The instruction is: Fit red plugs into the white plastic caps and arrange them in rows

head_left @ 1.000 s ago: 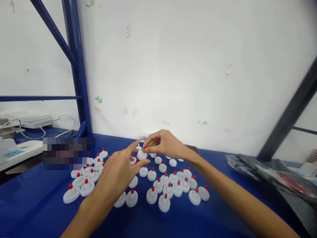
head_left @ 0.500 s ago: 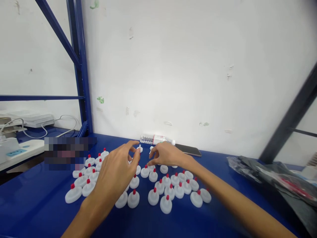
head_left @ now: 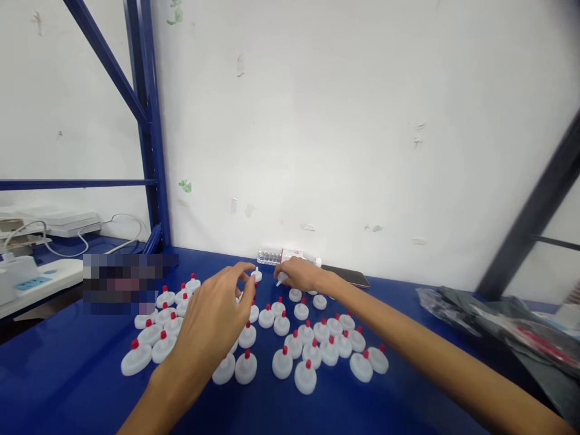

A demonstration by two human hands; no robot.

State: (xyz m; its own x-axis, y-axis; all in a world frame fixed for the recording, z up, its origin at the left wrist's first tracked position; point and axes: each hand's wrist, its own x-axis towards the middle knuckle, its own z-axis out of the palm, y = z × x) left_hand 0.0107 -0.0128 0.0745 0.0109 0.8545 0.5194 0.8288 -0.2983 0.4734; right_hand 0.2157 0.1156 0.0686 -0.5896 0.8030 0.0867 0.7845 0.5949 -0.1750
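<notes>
My right hand (head_left: 299, 273) reaches to the back of the group, its fingers closed on a white nozzle cap (head_left: 281, 278) without a red tip; the spout points down and left. My left hand (head_left: 224, 302) hovers over the left-middle caps, thumb and forefinger curved with a gap between them. Just beyond those fingertips stands another white nozzle cap (head_left: 257, 275), also lacking a red tip. Several white nozzle caps with red tips, such as one near the front (head_left: 305, 377), stand upright on the blue table (head_left: 272, 414). My left hand hides some of them.
A clear plastic bottle (head_left: 269, 257) lies against the wall, with a dark phone (head_left: 351, 277) beside it. Plastic bags (head_left: 498, 332) are heaped at the right. On the left are a power strip (head_left: 54, 275) and a blue rack post (head_left: 156, 151).
My right hand has moved back from the red-tipped caps and taken hold of an untipped cap, now tilted. My left hand has barely moved.
</notes>
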